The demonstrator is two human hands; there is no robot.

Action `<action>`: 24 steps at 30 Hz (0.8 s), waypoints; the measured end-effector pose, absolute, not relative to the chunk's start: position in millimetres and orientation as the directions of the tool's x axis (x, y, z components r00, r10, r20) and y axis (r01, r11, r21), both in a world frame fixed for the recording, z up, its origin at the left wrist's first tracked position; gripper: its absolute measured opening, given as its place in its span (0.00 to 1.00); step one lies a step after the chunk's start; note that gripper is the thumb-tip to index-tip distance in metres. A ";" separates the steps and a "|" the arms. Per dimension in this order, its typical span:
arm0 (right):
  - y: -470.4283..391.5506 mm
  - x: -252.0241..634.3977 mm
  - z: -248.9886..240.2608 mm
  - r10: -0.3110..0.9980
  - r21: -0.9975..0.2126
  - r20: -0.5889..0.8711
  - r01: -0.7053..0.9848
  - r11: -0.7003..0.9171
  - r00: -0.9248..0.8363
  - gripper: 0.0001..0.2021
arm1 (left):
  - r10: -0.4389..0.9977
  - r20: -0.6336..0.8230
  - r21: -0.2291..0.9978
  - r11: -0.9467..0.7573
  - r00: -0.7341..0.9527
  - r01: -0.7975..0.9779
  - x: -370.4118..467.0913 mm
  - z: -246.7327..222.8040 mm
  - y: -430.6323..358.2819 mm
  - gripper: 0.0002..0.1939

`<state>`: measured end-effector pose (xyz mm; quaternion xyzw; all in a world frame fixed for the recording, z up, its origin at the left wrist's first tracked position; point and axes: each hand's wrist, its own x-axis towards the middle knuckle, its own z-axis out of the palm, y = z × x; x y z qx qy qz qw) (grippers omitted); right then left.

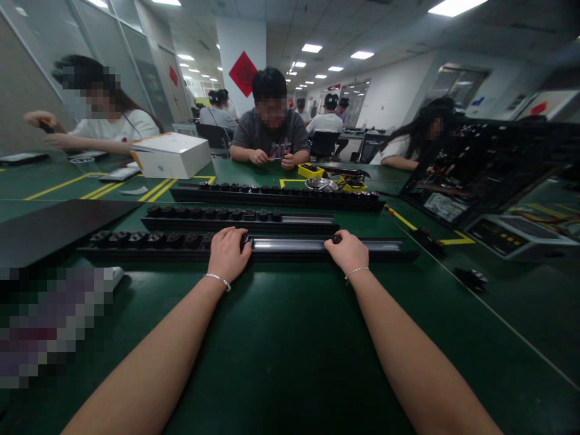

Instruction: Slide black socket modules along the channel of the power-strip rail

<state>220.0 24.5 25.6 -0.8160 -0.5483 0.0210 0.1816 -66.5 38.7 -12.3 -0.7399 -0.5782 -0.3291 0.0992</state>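
Observation:
A long black rail (294, 256) with a pale, shiny inner channel lies across the green table in front of me. Several small black modules (156, 240) sit in a row in its left part. My left hand (229, 254) is curled over the middle of this rail, its thumb and fingers closed around a black module (245, 239) mostly covered by the hand. Farther right, my right hand (351, 252) pinches a small black part (336, 239) over the channel. Behind lies a second, shorter rail (308, 226), also holding black modules on its left.
A third rail (272, 199), full of modules, lies farther back near a metal bowl (321, 185) and a yellow tray (310, 171). Loose black parts (471, 278) and an opened black case (480, 163) are right. A white box (174, 156) stands left. Co-workers sit around.

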 end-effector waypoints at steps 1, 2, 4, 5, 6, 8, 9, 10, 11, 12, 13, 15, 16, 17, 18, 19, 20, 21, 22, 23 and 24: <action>24.6 220.0 25.6 0.904 -0.315 0.164 0.889 -0.332 0.396 0.19 | 0.791 0.601 0.231 -0.312 0.117 0.922 -66.6 -12.4 38.9 0.18; 24.7 220.1 25.6 0.905 -0.311 0.162 0.891 -0.332 0.394 0.19 | 0.791 0.600 0.230 -0.312 0.118 0.922 -66.8 -12.5 39.0 0.18; 24.8 220.1 25.6 0.907 -0.302 0.156 0.893 -0.334 0.392 0.19 | 0.791 0.601 0.233 -0.314 0.117 0.921 -67.0 -12.9 39.3 0.18; 24.9 220.2 25.6 0.907 -0.298 0.154 0.894 -0.335 0.391 0.19 | 0.791 0.600 0.236 -0.315 0.117 0.919 -67.1 -13.0 39.4 0.18; 24.9 220.5 25.5 0.909 -0.294 0.151 0.896 -0.333 0.388 0.19 | 0.792 0.599 0.238 -0.315 0.117 0.919 -67.2 -13.2 39.5 0.18; 24.7 221.6 25.2 0.914 -0.288 0.145 0.900 -0.327 0.379 0.20 | 0.796 0.594 0.239 -0.312 0.116 0.920 -67.1 -13.3 39.5 0.18; 24.4 222.5 25.1 0.917 -0.282 0.143 0.904 -0.322 0.371 0.20 | 0.798 0.592 0.237 -0.309 0.115 0.921 -67.1 -13.4 39.5 0.18; 24.1 223.7 25.0 0.921 -0.272 0.146 0.909 -0.314 0.362 0.20 | 0.798 0.591 0.235 -0.306 0.114 0.923 -67.0 -13.4 39.5 0.18; 23.6 224.9 24.9 0.924 -0.259 0.156 0.917 -0.304 0.351 0.20 | 0.798 0.592 0.233 -0.303 0.113 0.924 -66.9 -13.4 39.4 0.18; 23.0 226.3 24.9 0.927 -0.244 0.167 0.925 -0.292 0.336 0.20 | 0.797 0.593 0.231 -0.302 0.112 0.925 -66.9 -13.3 39.4 0.18; 22.5 227.6 24.8 0.931 -0.232 0.174 0.932 -0.278 0.321 0.20 | 0.797 0.594 0.229 -0.303 0.113 0.925 -66.8 -13.3 39.4 0.18; 21.5 229.6 24.7 0.938 -0.226 0.170 0.938 -0.261 0.302 0.21 | 0.796 0.594 0.224 -0.303 0.117 0.926 -66.8 -13.1 39.4 0.19; 21.1 230.3 24.5 0.940 -0.231 0.159 0.937 -0.263 0.303 0.21 | 0.796 0.593 0.221 -0.303 0.119 0.927 -66.8 -13.0 39.4 0.19; 20.9 230.6 24.2 0.940 -0.238 0.149 0.934 -0.268 0.308 0.21 | 0.796 0.593 0.219 -0.303 0.120 0.928 -66.8 -12.9 39.3 0.19; 20.8 230.8 23.9 0.938 -0.243 0.147 0.931 -0.274 0.315 0.21 | 0.796 0.593 0.216 -0.302 0.121 0.928 -66.7 -12.9 39.3 0.19; 20.7 230.8 23.4 0.935 -0.246 0.152 0.928 -0.279 0.321 0.21 | 0.795 0.594 0.214 -0.300 0.120 0.929 -66.6 -12.8 39.2 0.19; 20.7 230.8 22.9 0.932 -0.248 0.160 0.927 -0.280 0.324 0.20 | 0.794 0.596 0.213 -0.299 0.118 0.930 -66.5 -12.8 39.0 0.19; 20.6 230.7 22.5 0.931 -0.251 0.166 0.927 -0.279 0.325 0.20 | 0.792 0.599 0.212 -0.297 0.116 0.931 -66.4 -12.8 38.9 0.19; 20.5 230.7 22.2 0.931 -0.253 0.170 0.927 -0.277 0.324 0.20 | 0.791 0.602 0.212 -0.295 0.114 0.932 -66.3 -12.8 38.8 0.19; 20.4 230.7 21.9 0.931 -0.255 0.171 0.927 -0.274 0.322 0.20 | 0.789 0.604 0.213 -0.294 0.111 0.932 -66.2 -12.7 38.7 0.19; 20.2 230.8 21.7 0.931 -0.258 0.171 0.927 -0.273 0.322 0.20 | 0.788 0.605 0.214 -0.294 0.110 0.931 -66.2 -12.7 38.6 0.18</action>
